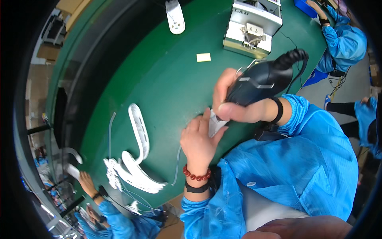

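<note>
My right hand [242,111] is wrapped round a black electric screwdriver [260,83] with a coiled cable at its upper end. The tool's lower end points down at a small white plastic part [215,124] on the green table. Its tip is hidden behind my fingers. My left hand [199,135] presses the white part to the table, the thumb on the near side and the fingers on the far side. Whether a screw sits under the tip cannot be seen.
Curved white plastic shells [139,133] and thin grey tubes [110,135] lie to the left on the green table [167,79]. Farther off are a yellow slip [203,57], a white machine [252,30] and a long white shell [175,18]. Co-workers' blue sleeves [115,219] show at left and right.
</note>
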`<state>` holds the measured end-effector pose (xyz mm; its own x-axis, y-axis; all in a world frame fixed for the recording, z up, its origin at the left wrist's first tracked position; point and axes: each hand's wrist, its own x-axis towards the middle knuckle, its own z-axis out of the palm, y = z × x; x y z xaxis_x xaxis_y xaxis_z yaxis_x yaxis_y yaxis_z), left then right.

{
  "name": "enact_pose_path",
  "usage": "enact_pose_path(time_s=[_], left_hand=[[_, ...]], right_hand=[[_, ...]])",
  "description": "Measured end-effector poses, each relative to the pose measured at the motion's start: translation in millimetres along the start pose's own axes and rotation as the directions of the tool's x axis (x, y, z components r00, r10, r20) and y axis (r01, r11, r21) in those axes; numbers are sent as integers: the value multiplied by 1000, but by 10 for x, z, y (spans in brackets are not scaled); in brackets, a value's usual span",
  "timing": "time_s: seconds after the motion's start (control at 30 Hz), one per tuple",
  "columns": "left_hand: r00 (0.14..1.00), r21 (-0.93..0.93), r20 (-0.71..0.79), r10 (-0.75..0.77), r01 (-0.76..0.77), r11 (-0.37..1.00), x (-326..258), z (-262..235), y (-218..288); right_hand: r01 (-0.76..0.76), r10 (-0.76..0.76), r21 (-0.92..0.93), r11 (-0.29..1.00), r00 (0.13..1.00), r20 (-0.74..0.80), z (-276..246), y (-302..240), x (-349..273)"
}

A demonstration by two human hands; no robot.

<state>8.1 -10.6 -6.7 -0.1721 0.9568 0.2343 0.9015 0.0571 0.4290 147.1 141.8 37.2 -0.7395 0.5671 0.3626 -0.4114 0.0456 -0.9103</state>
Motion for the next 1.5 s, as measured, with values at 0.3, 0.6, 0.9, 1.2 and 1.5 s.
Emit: enact_pose_path(time_s=[0.3, 0.6, 0.9, 1.2, 1.5], left_hand=[[819, 593, -429, 381, -62, 803, 1253, -1119, -444], [990, 626, 114, 83, -137, 768, 2791, -437, -1600], [798, 628, 168, 579, -539, 562, 3822, 581, -722], [830, 691, 274, 485, -521, 502, 3708, 670, -307], [868, 579, -338, 364, -113, 807, 1543, -968, 88]], right_hand=[[267, -105, 289, 919, 875, -473, -652, 35, 239], [94, -77, 40, 995, 947, -313, -450, 165, 172], [219, -264, -209, 953, 940, -215, -464, 191, 134], [230, -243, -151, 961, 967, -74, -447, 267, 136], [135, -133, 19, 991, 988, -80, -458, 115, 116]])
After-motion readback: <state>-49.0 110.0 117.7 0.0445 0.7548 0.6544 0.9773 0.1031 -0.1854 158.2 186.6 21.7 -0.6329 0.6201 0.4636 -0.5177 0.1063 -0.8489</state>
